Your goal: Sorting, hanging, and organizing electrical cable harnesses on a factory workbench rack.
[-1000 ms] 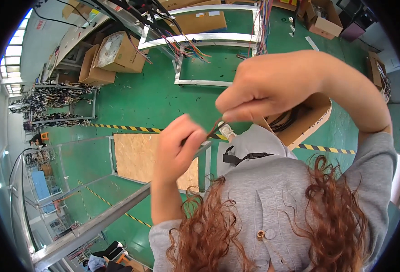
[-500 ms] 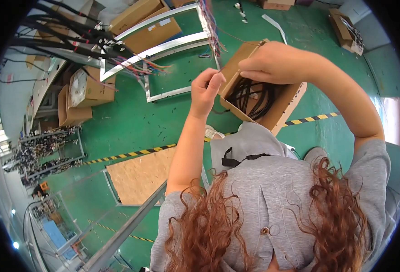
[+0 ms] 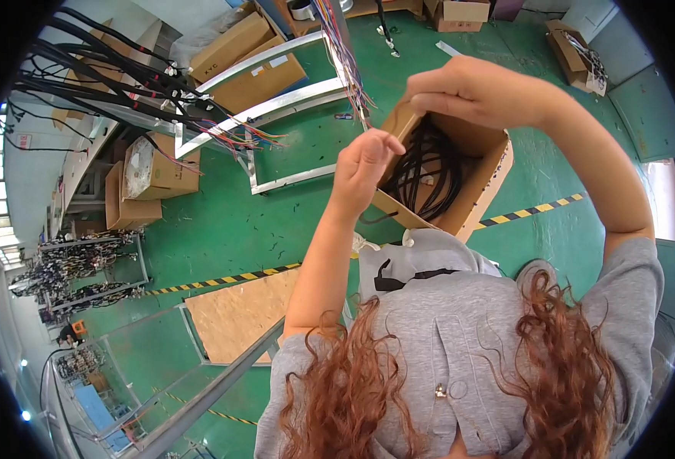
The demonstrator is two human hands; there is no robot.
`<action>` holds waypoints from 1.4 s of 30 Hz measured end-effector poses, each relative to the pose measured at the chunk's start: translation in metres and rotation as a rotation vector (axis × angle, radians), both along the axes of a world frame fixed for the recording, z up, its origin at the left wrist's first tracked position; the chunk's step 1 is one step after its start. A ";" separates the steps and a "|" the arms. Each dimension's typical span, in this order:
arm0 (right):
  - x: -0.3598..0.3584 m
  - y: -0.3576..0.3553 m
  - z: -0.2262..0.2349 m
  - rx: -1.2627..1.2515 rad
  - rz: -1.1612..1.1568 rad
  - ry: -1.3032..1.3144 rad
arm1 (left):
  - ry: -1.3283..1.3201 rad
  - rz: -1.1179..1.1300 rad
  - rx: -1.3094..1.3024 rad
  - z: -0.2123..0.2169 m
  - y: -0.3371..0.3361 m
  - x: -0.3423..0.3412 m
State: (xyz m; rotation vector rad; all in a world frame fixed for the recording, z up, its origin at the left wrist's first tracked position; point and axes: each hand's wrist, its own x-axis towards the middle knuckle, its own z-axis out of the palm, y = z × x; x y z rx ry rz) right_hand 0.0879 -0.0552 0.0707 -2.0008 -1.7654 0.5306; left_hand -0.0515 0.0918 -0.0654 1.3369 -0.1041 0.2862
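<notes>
My left hand point(image 3: 364, 170) is raised beside the near-left edge of an open cardboard box point(image 3: 493, 180), thumb and forefinger pinched together. Whatever lies in that pinch is too small to make out. Over the box's far side is my right hand point(image 3: 467, 93), its thumb pressed against bent fingers. I cannot see what, if anything, it holds. Coiled black cables point(image 3: 429, 172) fill much of the box, with a small pale piece among them. A dark cable end pokes out at the box's left side, below my left hand.
An aluminium frame point(image 3: 295, 98) stands at the far left, with multicoloured wires point(image 3: 339, 53) hanging at its corner. Thick black cables point(image 3: 93, 80) with stripped ends reach in from upper left. Cardboard boxes point(image 3: 165, 172) stand beyond. A wooden board point(image 3: 238, 306) and metal rail point(image 3: 207, 398) are near left.
My right hand has moved farther away, up from the box's inside, so more of the cables show. My left hand has shifted slightly right, toward the box. The view has tilted a little.
</notes>
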 end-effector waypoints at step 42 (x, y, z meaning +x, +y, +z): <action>0.011 -0.011 0.034 -0.239 0.098 0.298 | -0.144 0.004 0.323 0.060 -0.009 0.004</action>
